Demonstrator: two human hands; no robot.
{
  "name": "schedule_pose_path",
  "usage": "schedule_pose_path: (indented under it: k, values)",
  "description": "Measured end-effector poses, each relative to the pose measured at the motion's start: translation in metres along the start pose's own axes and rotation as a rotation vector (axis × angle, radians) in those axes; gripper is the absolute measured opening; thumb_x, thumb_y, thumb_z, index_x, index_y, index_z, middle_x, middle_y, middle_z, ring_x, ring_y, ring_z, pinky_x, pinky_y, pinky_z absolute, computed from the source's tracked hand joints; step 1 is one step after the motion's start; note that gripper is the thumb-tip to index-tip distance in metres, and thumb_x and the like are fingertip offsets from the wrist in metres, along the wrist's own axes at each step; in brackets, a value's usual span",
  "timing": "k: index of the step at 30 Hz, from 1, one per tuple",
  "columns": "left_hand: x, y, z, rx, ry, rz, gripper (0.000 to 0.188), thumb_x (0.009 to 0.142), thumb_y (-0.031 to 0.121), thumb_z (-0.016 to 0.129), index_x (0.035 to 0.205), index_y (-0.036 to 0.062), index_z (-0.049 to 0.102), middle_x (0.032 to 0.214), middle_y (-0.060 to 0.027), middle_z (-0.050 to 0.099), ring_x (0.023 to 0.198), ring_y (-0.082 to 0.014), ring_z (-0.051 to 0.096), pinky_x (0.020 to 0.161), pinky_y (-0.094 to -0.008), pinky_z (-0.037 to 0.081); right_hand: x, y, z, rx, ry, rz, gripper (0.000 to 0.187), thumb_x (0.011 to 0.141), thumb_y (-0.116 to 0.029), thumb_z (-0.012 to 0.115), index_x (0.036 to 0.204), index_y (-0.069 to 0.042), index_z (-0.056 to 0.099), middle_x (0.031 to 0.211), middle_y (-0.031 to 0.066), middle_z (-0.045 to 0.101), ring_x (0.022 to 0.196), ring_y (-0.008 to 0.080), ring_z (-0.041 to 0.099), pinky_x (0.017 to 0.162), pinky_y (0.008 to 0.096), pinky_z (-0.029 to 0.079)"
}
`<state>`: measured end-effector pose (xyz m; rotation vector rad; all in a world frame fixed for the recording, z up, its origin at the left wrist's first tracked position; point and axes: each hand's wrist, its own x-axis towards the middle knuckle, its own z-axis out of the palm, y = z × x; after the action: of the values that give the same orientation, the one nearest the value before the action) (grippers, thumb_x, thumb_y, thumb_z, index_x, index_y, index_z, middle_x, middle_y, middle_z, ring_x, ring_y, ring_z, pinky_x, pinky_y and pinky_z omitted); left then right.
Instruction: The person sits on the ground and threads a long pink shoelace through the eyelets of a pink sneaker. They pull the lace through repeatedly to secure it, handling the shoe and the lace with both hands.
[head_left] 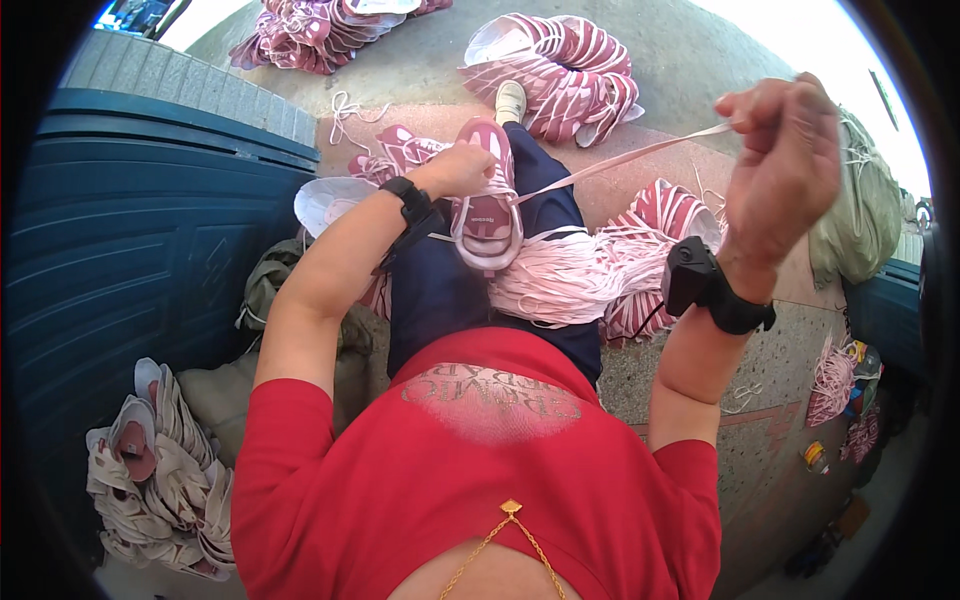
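Note:
A pink and white shoe upper [487, 225] rests over my thighs, its tongue and heel opening toward me. My left hand [465, 168] is closed on its laced front part. Raised out to the right, my right hand [785, 150] grips a pale pink shoelace [620, 162]. The lace is drawn taut from the upper's right side up to the fingers. Beside the upper, a thick bundle of loose pink laces [550, 280] lies across my right thigh. More pink uppers [405, 148] sit just past my left hand.
Nested pink uppers form a curved row [565, 75] ahead, a pile [310, 35] at far left and a stack [665, 225] at right. Beige uppers [160, 480] stand at lower left. A blue door panel [150, 220] borders the left; a pale green sack [860, 200] stands right.

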<state>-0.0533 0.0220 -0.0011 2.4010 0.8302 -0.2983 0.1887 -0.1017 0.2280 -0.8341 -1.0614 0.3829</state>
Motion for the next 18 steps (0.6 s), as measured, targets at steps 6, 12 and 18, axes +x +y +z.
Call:
schedule_pose_path:
  k: [6, 12, 18]
  values:
    - [-0.007, -0.008, 0.007, 0.032, -0.018, 0.009, 0.020, 0.071, 0.018, 0.068, 0.083, 0.0022, 0.064, 0.079, -0.0182, 0.063, 0.081, -0.0330, 0.062, 0.073, -0.0401, 0.049, -0.069, 0.071, 0.026, -0.057, -0.246, 0.911, 0.021, 0.095, -0.030, 0.052, 0.099, -0.010, 0.056, 0.066, -0.0081, 0.043, 0.050, -0.0004, 0.035, 0.042, 0.0155, 0.028]
    - [-0.011, -0.016, 0.011, -0.017, 0.089, 0.063, 0.017, 0.072, 0.015, 0.067, 0.081, 0.0009, 0.063, 0.076, -0.0173, 0.064, 0.074, -0.0323, 0.063, 0.068, -0.0386, 0.049, -0.199, 0.162, 0.035, -0.457, -0.900, 0.818, 0.018, 0.080, -0.018, 0.060, 0.081, 0.000, 0.064, 0.064, 0.0127, 0.060, 0.061, 0.0167, 0.058, 0.060, 0.0318, 0.046]
    - [-0.016, -0.024, -0.011, -0.353, -0.130, -0.087, 0.020, 0.072, 0.013, 0.069, 0.086, 0.0006, 0.063, 0.073, -0.0068, 0.063, 0.070, -0.0139, 0.059, 0.062, -0.0270, 0.047, -0.223, 0.166, 0.074, -0.996, -0.852, 0.491, 0.015, 0.080, -0.018, 0.056, 0.081, -0.004, 0.062, 0.074, 0.0167, 0.064, 0.072, 0.0289, 0.066, 0.062, 0.0385, 0.051]
